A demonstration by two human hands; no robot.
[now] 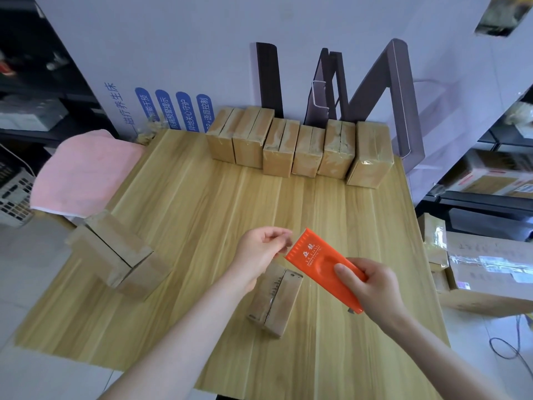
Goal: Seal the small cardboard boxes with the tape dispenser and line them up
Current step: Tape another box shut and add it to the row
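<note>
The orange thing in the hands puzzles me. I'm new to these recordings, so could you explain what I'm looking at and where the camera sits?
There is one picture, from a camera worn on a person's head, looking forward and down, so the two bare arms reach in from below. The right hand grips an orange tape dispenser. The left hand pinches at its front edge, probably pulling tape, though no tape shows clearly. Under them, on the wooden table, lies a small cardboard box. A row of six boxes lines the far edge. Another box sits at the left edge, beside a pink towel.
</note>
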